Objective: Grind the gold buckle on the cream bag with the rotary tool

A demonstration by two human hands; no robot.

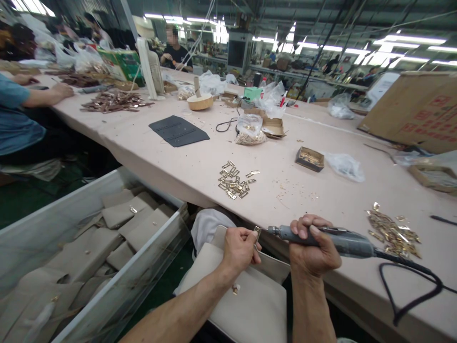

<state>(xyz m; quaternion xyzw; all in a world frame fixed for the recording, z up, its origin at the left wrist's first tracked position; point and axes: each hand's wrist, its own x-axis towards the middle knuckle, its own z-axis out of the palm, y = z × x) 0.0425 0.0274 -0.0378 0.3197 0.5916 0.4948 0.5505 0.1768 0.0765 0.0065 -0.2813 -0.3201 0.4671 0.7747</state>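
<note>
The small metal clasp (pixel 257 233) is mostly hidden by the left hand's fingers (pixel 246 238).

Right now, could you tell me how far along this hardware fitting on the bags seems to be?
Done, apparently: beige bags stacked in the clear bin. In hand: the left hand pinches a gold fitting on a beige bag on the lap, while the right hand points a corded electric driver at it. Left: loose gold fittings on the table.
</note>
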